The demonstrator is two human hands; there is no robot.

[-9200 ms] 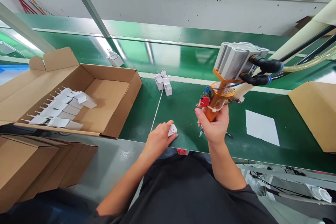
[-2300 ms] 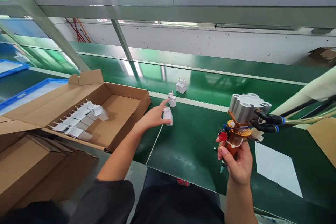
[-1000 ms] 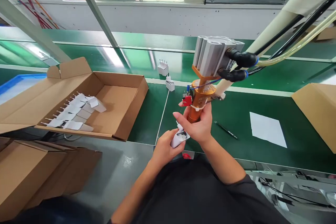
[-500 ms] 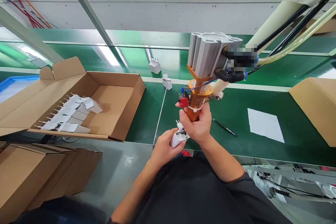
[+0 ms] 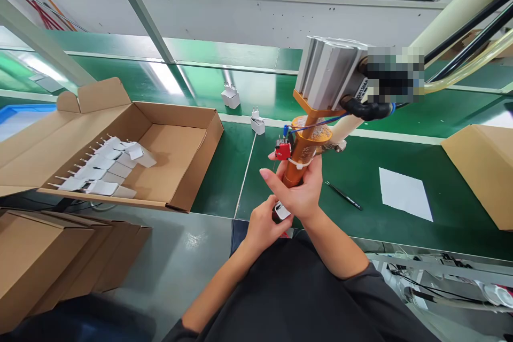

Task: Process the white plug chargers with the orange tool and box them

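My left hand (image 5: 265, 223) is closed around a white plug adapter (image 5: 282, 211), low at the bench's front edge. Its prongs are hidden and only a pale end with a dark side shows. My right hand (image 5: 302, 195) wraps the lower end of an orange-and-silver pneumatic tool (image 5: 295, 173), thumb stretched out to the left, fingers behind it. A red switch (image 5: 282, 150) sits on the tool's side. Just beneath the right hand is the adapter, partly covered by it. Beyond the hands, a small white plug adapter (image 5: 257, 124) stands prongs up on the green bench.
An open cardboard box (image 5: 180, 144) at left holds several white adapters (image 5: 104, 163) in a row. Another adapter (image 5: 231, 97) stands farther back. A black pen (image 5: 343, 195), a white paper (image 5: 405, 194) and a cardboard piece (image 5: 481, 165) lie at right.
My left hand has moved slightly right and down, turning the adapter so its prongs no longer show. My right thumb has lifted outward from the adapter. The view has shifted slightly.
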